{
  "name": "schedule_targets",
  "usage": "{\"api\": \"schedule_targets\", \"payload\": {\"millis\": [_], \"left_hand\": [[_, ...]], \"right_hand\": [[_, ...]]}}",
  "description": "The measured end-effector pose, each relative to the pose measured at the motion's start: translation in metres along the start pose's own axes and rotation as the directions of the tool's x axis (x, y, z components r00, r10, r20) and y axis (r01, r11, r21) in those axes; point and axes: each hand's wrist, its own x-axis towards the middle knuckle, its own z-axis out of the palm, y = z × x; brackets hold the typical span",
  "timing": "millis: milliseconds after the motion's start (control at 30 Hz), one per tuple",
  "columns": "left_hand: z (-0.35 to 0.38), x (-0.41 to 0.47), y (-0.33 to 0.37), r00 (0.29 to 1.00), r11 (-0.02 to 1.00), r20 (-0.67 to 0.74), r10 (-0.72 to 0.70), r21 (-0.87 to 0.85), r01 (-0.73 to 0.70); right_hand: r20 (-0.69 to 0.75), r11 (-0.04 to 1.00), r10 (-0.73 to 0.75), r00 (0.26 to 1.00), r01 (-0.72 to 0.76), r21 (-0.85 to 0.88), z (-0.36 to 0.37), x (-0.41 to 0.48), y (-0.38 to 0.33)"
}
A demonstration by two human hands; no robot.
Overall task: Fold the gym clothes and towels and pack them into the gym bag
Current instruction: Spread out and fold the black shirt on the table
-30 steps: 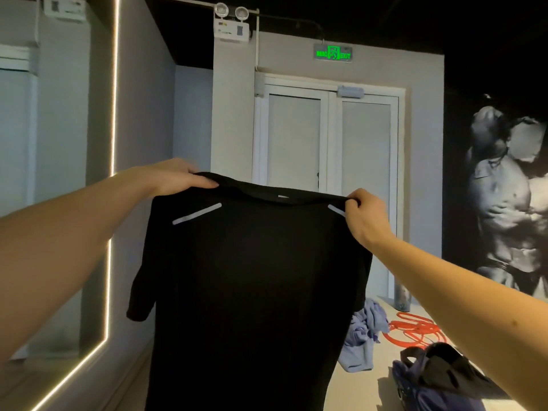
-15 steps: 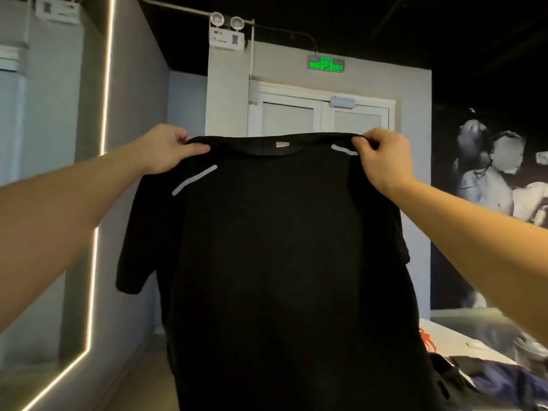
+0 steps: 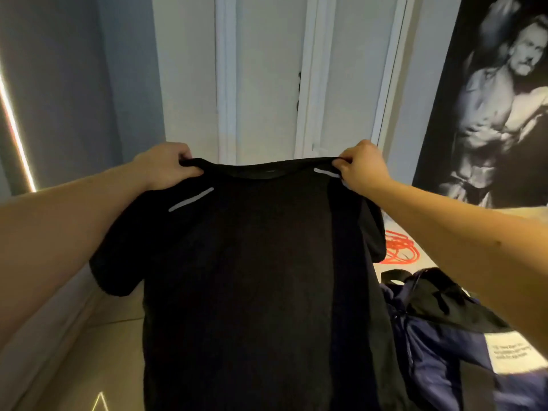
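A black T-shirt [image 3: 252,277] with grey shoulder stripes hangs spread out in front of me. My left hand [image 3: 164,166] pinches its left shoulder and my right hand [image 3: 363,167] pinches its right shoulder, both at the same height. The shirt's body drops past the bottom of the view. A dark blue gym bag [image 3: 444,336] with black straps lies open at the lower right, partly hidden behind the shirt and my right forearm.
A coiled orange cord [image 3: 398,249] lies on the light table [image 3: 424,256] beyond the bag. White double doors [image 3: 267,84] stand straight ahead. A wall poster [image 3: 498,99] is at the right, a lit mirror edge [image 3: 14,129] at the left.
My view has tilted downward, so the bag and orange cord show again. Both hands still hold the shirt by its shoulders, now with fingers curled over the top edge.
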Motion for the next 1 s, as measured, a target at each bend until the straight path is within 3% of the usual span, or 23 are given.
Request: {"api": "schedule_targets", "payload": {"millis": [100,233,433,633,800,1000], "left_hand": [[0.082,0.029,-0.016,0.998,0.998,0.021,-0.056,0.012,0.056],[0.184,0.074,-0.036,0.991,0.985,0.026,-0.135,-0.103,0.137],[0.297,0.129,-0.051,0.951,0.933,-0.019,-0.309,-0.202,0.299],[0.378,0.141,-0.074,0.939,0.926,0.012,-0.343,-0.162,0.341],[0.396,0.115,-0.084,0.968,0.962,0.029,-0.249,-0.108,0.250],[0.328,0.078,-0.053,0.995,0.993,0.000,-0.100,-0.057,0.099]], "right_hand": [[0.107,0.996,0.071,0.992,-0.065,-0.057,0.063,0.007,0.038],[0.242,0.982,0.145,0.959,-0.111,-0.151,0.133,0.023,0.089],[0.248,0.958,0.254,0.935,-0.208,-0.195,0.211,0.050,0.133],[0.154,0.932,0.077,0.985,-0.016,-0.361,0.274,0.035,0.165],[0.199,0.894,0.064,0.978,0.033,-0.447,0.281,0.035,0.163],[0.174,0.896,0.096,0.980,-0.009,-0.444,0.235,0.015,0.119]]}}
